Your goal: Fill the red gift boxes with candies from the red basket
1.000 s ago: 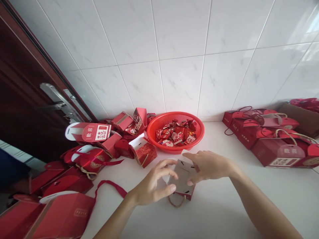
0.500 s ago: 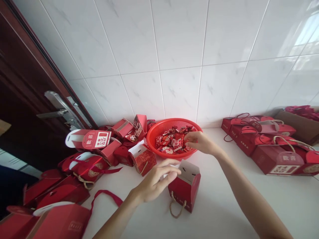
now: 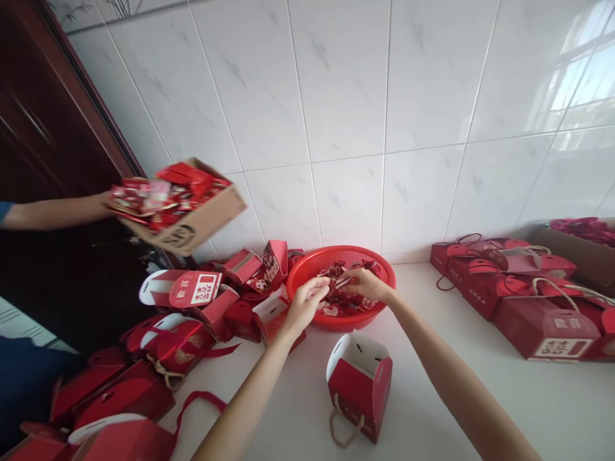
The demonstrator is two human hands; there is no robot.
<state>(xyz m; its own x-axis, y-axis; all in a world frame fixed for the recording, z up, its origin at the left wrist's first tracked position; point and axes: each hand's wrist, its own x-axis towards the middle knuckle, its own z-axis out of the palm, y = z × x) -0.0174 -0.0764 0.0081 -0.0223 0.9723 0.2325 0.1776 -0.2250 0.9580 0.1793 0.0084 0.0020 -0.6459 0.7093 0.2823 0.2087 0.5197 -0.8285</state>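
Observation:
Both of my hands are at the red plastic basket (image 3: pixel 314 262), which holds small red-wrapped candies (image 3: pixel 348 304). My left hand (image 3: pixel 307 302) is over its near left part, fingers pressed together at the candies; what they hold, if anything, is hidden. My right hand (image 3: pixel 365 285) comes in from the right, its thumb and fingers pinched on a wrapped candy. In front of the basket a red gift box (image 3: pixel 358 387) with a twine handle stands with its top flaps up, touched by neither hand.
From the left, another person's arm (image 3: pixel 62 210) holds a cardboard box (image 3: pixel 202 221) heaped with red packets, blurred by motion. Red gift boxes (image 3: pixel 129 390) crowd the left side. More closed ones (image 3: pixel 533 314) stand in rows at right, beside a brown carton (image 3: pixel 581 253). A tiled wall rises behind.
My left hand has left the gift box and reached into the basket. My right hand has moved left over the candies. Another person's arm with a full cardboard box has come in from the left.

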